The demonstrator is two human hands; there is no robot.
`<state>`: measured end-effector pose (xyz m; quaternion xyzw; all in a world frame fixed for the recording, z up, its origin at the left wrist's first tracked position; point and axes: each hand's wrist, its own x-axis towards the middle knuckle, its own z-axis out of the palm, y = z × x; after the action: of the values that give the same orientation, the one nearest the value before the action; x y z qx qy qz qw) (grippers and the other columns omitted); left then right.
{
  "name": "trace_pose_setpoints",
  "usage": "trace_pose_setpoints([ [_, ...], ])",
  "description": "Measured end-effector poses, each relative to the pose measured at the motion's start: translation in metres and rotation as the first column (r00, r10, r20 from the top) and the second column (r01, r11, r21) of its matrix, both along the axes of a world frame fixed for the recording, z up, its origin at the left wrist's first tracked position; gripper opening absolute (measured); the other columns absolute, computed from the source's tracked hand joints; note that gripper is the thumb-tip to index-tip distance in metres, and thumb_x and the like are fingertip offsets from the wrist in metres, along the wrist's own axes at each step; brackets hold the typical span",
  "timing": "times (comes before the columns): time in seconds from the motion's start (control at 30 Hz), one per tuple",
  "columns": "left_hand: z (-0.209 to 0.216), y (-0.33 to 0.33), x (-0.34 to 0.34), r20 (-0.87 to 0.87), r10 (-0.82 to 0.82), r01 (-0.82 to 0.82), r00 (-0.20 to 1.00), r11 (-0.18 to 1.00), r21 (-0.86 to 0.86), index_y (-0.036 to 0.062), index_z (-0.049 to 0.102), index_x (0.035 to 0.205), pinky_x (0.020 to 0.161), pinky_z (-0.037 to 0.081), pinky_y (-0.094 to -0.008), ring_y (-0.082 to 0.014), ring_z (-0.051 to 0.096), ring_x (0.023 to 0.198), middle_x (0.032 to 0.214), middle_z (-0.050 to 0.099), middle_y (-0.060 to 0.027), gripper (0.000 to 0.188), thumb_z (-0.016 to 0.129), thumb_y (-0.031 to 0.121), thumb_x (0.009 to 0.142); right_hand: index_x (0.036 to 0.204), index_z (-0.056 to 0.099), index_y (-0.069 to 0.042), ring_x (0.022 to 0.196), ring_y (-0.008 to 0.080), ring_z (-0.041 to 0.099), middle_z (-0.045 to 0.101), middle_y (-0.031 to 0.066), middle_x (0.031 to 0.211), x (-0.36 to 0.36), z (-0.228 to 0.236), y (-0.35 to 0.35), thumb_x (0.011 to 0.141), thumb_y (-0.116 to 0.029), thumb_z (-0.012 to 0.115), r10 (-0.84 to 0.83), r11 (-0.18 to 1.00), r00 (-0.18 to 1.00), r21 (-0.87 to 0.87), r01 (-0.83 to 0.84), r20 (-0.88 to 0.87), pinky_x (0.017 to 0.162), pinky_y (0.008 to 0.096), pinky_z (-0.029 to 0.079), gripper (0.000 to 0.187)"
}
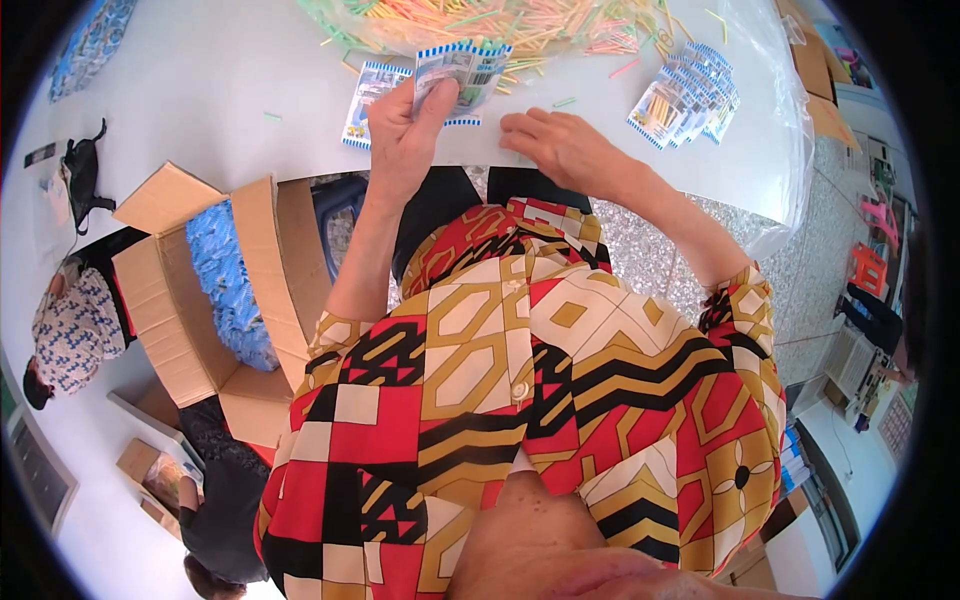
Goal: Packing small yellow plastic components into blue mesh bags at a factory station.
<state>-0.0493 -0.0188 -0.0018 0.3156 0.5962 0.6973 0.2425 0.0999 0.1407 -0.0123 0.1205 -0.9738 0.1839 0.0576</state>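
Note:
My left hand (405, 130) grips a small clear packet (465, 75) with blue-and-white striped edges, its thumb pressed on the front. Greenish sticks show through the packet's plastic. Beneath it, more striped packets (372, 100) lie on the table. My right hand (565, 148) is apart from the packet, above the table's near edge. Its fingers are curled in, and whatever they may hold is hidden. Beyond both hands spreads a heap of thin pastel sticks (520, 25) in yellow, pink and green, on clear plastic.
A fanned pile of filled packets (690, 95) lies right on the white table (250, 60). Loose sticks are scattered nearby, including a green stick (565, 102). An open cardboard box (185, 310) with blue packets stands left. Two people (80, 320) work farther left.

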Motion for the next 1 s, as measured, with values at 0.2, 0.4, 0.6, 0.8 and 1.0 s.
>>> trace_pose_setpoints([
  [0.2, 0.005, -0.002, 0.006, 0.032, -0.071, 0.07, 0.997, 0.997, 0.025, 0.0, 0.065, 0.105, 0.071, 0.044, -0.0221, -0.0063, 0.053, 0.079, 0.089, 0.065, -0.0015, 0.026, 0.058, 0.021, 0.091, 0.084, 0.05, -0.003, 0.088, 0.0237, 0.056, 0.05, 0.0078, 0.086, -0.004, -0.002, -0.003, 0.077, -0.004, 0.058, 0.081, 0.983, 0.979, 0.146, -0.11, 0.189, 0.07, 0.0361, 0.049, 0.011],
  [0.4, 0.002, -0.002, 0.007, 0.039, -0.097, 0.095, 0.995, 0.995, 0.031, 0.0003, 0.064, 0.108, 0.073, 0.044, -0.0221, -0.0065, 0.054, 0.08, 0.092, 0.065, -0.0014, 0.027, 0.056, 0.02, 0.092, 0.097, 0.056, -0.001, 0.079, 0.0209, 0.062, 0.059, 0.0096, 0.09, -0.01, 0.019, 0.007, 0.08, 0.002, 0.055, -0.129, 0.986, 0.986, -0.097, 0.139, 0.103, 0.066, 0.0283, 0.05, 0.017],
  [0.6, 0.007, 0.0, 0.01, 0.061, -0.126, 0.123, 0.99, 0.992, 0.039, 0.0003, 0.061, 0.112, 0.073, 0.044, -0.0217, -0.006, 0.053, 0.082, 0.093, 0.065, -0.0018, 0.029, 0.056, 0.021, 0.092, 0.108, 0.058, -0.003, 0.081, 0.0095, 0.059, 0.063, 0.0038, 0.093, -0.019, 0.081, 0.022, 0.088, 0.001, 0.056, -0.453, 0.511, 0.88, -0.85, 0.125, -0.143, 0.072, 0.0228, 0.047, 0.02],
  [0.8, 0.008, 0.002, 0.013, -0.006, -0.144, 0.144, 0.99, 0.99, 0.012, 0.0002, 0.061, 0.113, 0.073, 0.043, -0.0208, -0.0058, 0.052, 0.081, 0.094, 0.065, -0.0016, 0.029, 0.054, 0.021, 0.093, 0.1, 0.058, 0.002, 0.084, 0.012, 0.059, 0.062, 0.0068, 0.092, -0.071, 0.052, 0.026, 0.082, 0.008, 0.061, -0.179, 0.261, 0.56, -0.588, -0.766, -0.809, 0.077, 0.025, 0.047, 0.019],
  [1.0, 0.008, 0.001, 0.013, 0.009, -0.145, 0.144, 0.989, 0.988, 0.058, -0.0003, 0.06, 0.113, 0.073, 0.043, -0.0207, -0.0055, 0.052, 0.081, 0.094, 0.065, -0.0016, 0.029, 0.054, 0.019, 0.093, 0.097, 0.06, 0.002, 0.088, 0.0127, 0.059, 0.062, 0.0082, 0.095, -0.068, 0.055, 0.022, 0.083, 0.006, 0.06, -0.235, 0.298, 0.53, -0.579, -0.759, -0.815, 0.079, 0.0258, 0.047, 0.015],
])
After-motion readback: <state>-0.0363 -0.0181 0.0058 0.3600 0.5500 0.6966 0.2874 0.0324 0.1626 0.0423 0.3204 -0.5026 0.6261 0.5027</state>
